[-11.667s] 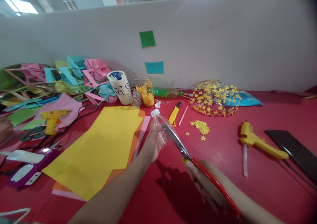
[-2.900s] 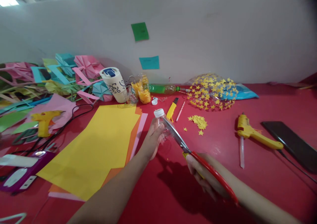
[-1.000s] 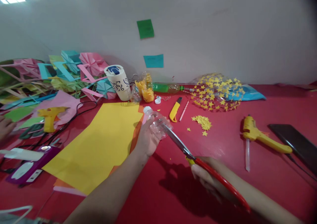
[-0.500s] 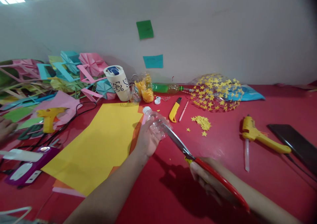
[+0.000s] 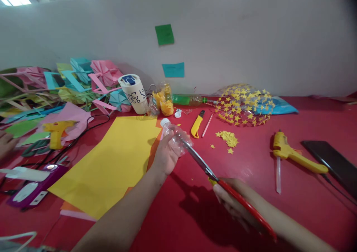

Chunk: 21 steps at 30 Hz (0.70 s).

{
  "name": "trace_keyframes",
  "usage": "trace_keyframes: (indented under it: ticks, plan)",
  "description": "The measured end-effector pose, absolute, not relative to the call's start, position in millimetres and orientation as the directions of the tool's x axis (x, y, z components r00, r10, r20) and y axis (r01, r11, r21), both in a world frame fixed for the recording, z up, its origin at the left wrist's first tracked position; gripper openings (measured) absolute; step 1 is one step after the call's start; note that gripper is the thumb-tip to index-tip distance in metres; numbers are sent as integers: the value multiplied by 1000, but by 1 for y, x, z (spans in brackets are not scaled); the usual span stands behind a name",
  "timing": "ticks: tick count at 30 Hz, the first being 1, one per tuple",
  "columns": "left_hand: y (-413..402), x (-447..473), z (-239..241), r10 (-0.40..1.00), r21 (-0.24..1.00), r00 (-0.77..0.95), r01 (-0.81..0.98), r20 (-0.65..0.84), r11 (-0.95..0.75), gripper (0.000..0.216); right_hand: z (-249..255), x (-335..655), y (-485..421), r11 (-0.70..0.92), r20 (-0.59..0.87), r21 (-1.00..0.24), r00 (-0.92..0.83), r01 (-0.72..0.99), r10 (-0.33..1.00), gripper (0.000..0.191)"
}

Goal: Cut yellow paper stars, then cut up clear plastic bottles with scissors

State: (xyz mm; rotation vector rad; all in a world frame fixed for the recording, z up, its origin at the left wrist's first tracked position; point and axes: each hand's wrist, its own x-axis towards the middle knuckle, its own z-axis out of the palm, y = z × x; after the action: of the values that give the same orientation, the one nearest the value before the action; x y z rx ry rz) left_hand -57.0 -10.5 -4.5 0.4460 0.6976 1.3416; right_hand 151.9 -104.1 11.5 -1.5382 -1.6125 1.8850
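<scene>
In the head view, my left hand (image 5: 166, 156) is closed around a small clear plastic bottle (image 5: 180, 142) with a white cap, held tilted above the table. My right hand (image 5: 232, 198) grips a pair of scissors (image 5: 202, 162) with long metal blades and a red handle. The blade tips lie against the bottle's lower part; whether they are inside the plastic I cannot tell. Just beyond the bottle lie a yellow box cutter (image 5: 197, 124) and a pink striped straw (image 5: 206, 125). A pile of small yellow stars (image 5: 228, 138) lies to the right.
Yellow paper sheets (image 5: 111, 159) lie left, near a purple power strip (image 5: 30, 192) and a yellow glue gun (image 5: 57, 133). Another glue gun (image 5: 292, 153) and a black phone (image 5: 329, 162) lie right. A white tumbler (image 5: 134, 96) and star-covered clear dome (image 5: 244, 105) stand behind. Another person's hand (image 5: 6, 142) shows far left.
The red scissor handle has swung in slightly towards the other one, so the blades look a little more closed. My left hand keeps its hold on the bottle.
</scene>
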Motion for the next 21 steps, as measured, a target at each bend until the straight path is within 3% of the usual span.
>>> trace_keyframes:
  ticks: [8, 21]
  plan:
    - [-16, -51, -7, 976, 671, 120, -710, -184, 214, 34, 10, 148, -110, -490, -602, -796, -382, 356, 701, 57]
    - [-15, -51, -5, 976, 678, 89, -706, -201, 204, 39, 16, 144, -108, -413, -547, -828, -384, 380, 744, 57]
